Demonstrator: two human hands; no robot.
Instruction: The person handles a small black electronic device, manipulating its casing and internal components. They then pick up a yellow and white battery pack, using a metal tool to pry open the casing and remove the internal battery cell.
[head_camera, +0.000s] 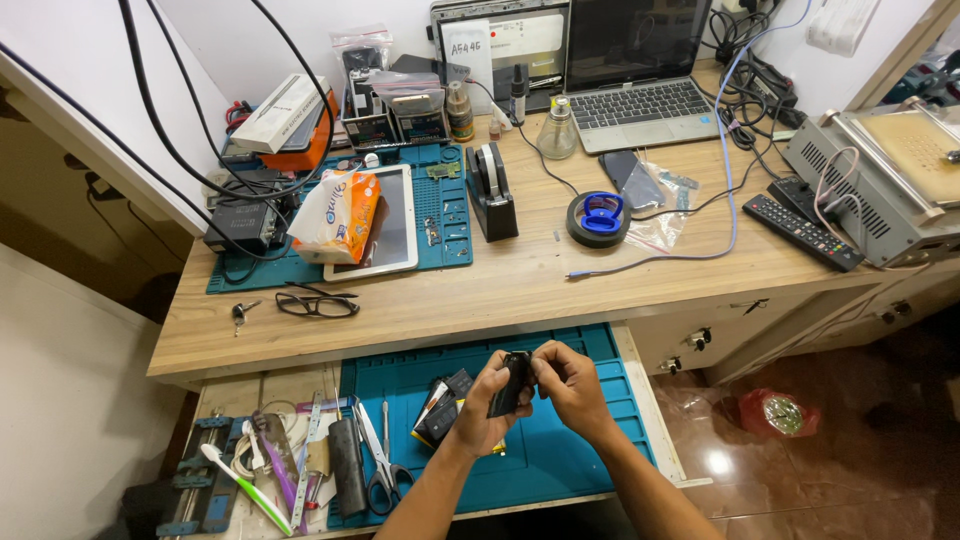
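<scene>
Low in the frame's centre, the left hand (487, 400) has its grip closed around a small black device (512, 382), probably a phone, held upright above the blue mat (560, 450) in the pulled-out drawer. The right hand (568, 380) pinches the device's top edge (fingertips only). Dark flat parts (443, 405) lie on the mat just left; scissors (380, 465) further left.

Single head camera looks steeply down, fairly near, over workbench (520, 290)
</scene>
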